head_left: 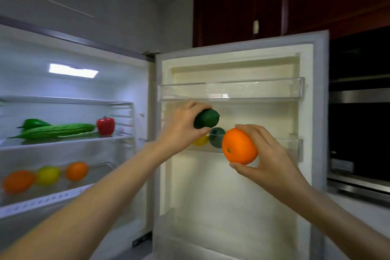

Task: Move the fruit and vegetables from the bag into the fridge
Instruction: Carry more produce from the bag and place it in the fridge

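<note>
A: Entry. Landmark: middle door bin (291, 143) on the open fridge door (236, 196). Left hand (181, 126) holds a dark green lime (206, 118) just above the bin's left end, fingers (196, 105) curled over the top, thumb underneath. Right hand (272, 154) holds an orange (239, 146) in front of the bin, thumb below, fingers wrapped behind.

B: Why both raised there?

A: My judgement: 2 fruits are being dropped into the bin at once, so each is gripped from above and the side to clear the rim.

B: Bin contents?

A: 1 green fruit (217, 137) and 1 yellow fruit (200, 141), at the bin's left end, partly hidden.

B: Elsewhere?

A: Left of the bin, inside the fridge: red pepper (105, 125), bitter gourd (57, 131), green pepper (34, 123) on 1 shelf (63, 143); 3 citrus below. The bag is not in view.
</note>
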